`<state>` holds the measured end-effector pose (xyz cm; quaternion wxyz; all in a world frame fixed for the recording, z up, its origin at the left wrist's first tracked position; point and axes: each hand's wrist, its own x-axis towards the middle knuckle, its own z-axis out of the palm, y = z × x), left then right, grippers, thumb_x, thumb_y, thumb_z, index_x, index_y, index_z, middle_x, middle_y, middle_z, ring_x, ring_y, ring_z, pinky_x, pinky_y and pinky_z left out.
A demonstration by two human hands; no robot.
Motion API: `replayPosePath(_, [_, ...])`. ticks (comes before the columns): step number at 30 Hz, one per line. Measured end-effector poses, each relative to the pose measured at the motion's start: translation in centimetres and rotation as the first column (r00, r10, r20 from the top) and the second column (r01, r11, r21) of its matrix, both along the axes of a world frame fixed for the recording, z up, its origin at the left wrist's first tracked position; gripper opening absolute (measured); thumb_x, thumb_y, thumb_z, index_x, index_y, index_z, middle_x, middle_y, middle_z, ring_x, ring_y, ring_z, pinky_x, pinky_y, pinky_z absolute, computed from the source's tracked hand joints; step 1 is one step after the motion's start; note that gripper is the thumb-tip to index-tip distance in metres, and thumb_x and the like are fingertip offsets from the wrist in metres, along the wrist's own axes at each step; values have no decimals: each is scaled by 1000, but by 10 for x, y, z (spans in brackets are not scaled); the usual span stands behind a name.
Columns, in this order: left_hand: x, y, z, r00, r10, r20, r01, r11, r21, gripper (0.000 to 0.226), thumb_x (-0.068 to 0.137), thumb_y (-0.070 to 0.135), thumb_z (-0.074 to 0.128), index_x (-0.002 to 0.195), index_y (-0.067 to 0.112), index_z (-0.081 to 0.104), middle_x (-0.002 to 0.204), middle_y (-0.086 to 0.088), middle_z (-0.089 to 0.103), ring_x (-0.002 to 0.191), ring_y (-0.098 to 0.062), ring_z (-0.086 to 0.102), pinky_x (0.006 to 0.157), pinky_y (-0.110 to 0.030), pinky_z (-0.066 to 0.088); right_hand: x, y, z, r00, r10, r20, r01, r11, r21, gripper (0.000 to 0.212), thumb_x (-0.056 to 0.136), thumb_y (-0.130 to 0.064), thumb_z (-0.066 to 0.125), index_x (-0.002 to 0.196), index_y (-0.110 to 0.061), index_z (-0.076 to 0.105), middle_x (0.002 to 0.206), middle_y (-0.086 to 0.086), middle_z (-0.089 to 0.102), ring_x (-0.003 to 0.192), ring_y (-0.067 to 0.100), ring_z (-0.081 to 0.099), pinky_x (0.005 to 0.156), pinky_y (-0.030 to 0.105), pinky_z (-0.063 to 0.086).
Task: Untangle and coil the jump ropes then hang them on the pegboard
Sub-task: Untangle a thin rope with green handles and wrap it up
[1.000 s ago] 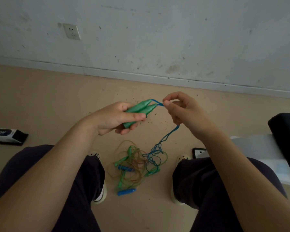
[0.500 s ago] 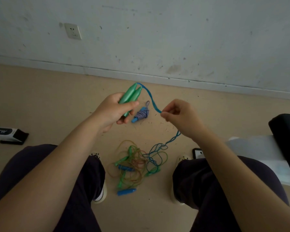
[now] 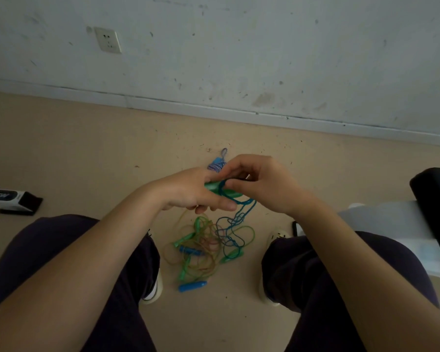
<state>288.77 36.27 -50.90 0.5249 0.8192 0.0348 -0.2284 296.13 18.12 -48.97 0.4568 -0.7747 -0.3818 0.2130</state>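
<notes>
Beige floor below: seated person's left hand (image 3: pixel 188 193) clenches green handles (image 3: pixel 217 189) while right hand (image 3: pixel 262 185) pinches thin blue cord (image 3: pixel 241 207) trailing to floor tangle (image 3: pixel 208 246); light, limp, best gripped at handles.

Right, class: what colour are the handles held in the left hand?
Green: the handles gripped by the left hand, seen in the head view.

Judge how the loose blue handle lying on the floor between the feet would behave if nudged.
The blue handle looks round and tapered, so it would probably roll in a curve. It seems small and plastic, likely light. Whether its cord joins the tangle is unclear; if so, that would drag.
</notes>
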Motion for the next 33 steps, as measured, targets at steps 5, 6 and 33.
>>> replayPosePath(5, [-3,-4,1,998,-61,-13,60,997,-52,17,90,50,69,73,50,69,67,5,64,49,-11,48,46,-19,39,2,-3,2,999,4,42,-5,1000,28,11,84,-5,73,92,-9,67,85,-3,70,74,-2,63,69,12,46])
replayPosePath(6, [-3,-5,2,998,-57,-21,55,995,-82,16,91,50,68,75,48,70,67,5,64,49,-11,48,47,-19,39,3,-3,2,1000,7,14,-7,999,43,10,85,-4,73,91,-7,66,84,-1,69,75,0,63,70,17,48])
replayPosePath(33, [-4,1,5,988,142,-54,-151,959,-241,27,102,44,51,99,20,63,74,-3,65,46,-10,46,39,-20,29,12,-10,-3,973,-89,-213,110,990,90,23,83,-18,78,103,-13,67,69,-6,63,54,17,56,53,29,49])
